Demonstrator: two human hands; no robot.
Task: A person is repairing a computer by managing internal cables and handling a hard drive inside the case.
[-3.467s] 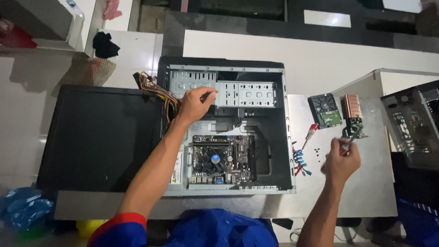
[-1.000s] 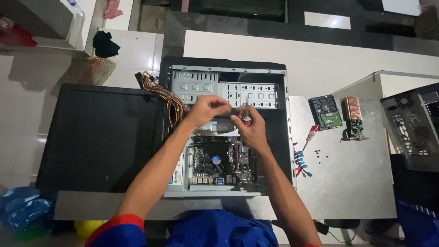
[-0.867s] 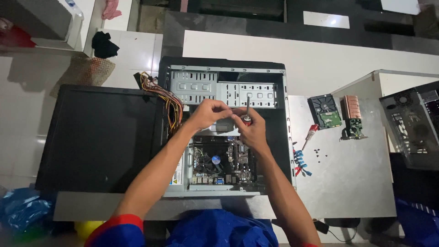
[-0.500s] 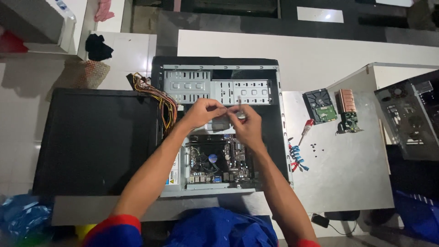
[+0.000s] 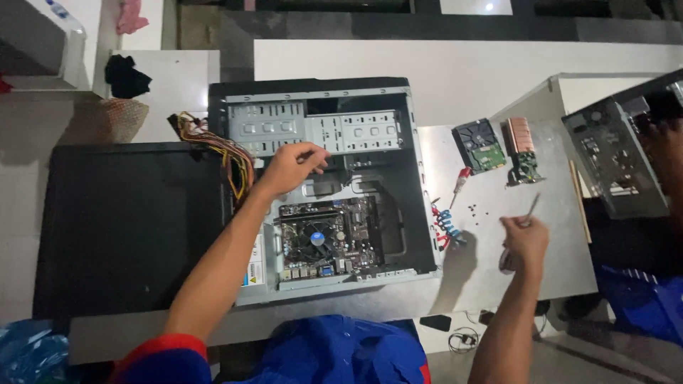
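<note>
An open black computer case point(image 5: 409, 171) lies flat on the table, with its motherboard point(image 5: 329, 238) and grey drive bays point(image 5: 313, 131) showing. My left hand point(image 5: 290, 167) reaches into the case just below the drive bays, fingers curled on something I cannot make out. My right hand point(image 5: 524, 240) is out over the grey table point(image 5: 498, 277) to the right of the case and holds a thin screwdriver point(image 5: 531, 207) pointing up and away. Small dark screws point(image 5: 484, 210) lie scattered just beyond that hand.
A black side panel point(image 5: 128, 227) lies left of the case, by a bundle of coloured power cables point(image 5: 228, 153). On the table's right are a hard drive point(image 5: 480, 146), a copper-finned card point(image 5: 521, 149), a red-handled screwdriver point(image 5: 461, 183) and blue-red cables point(image 5: 445, 227). A second case point(image 5: 615, 160) stands far right.
My right hand has left the inside of the case and swung right over the table with the screwdriver. My left hand has stayed inside the case.
</note>
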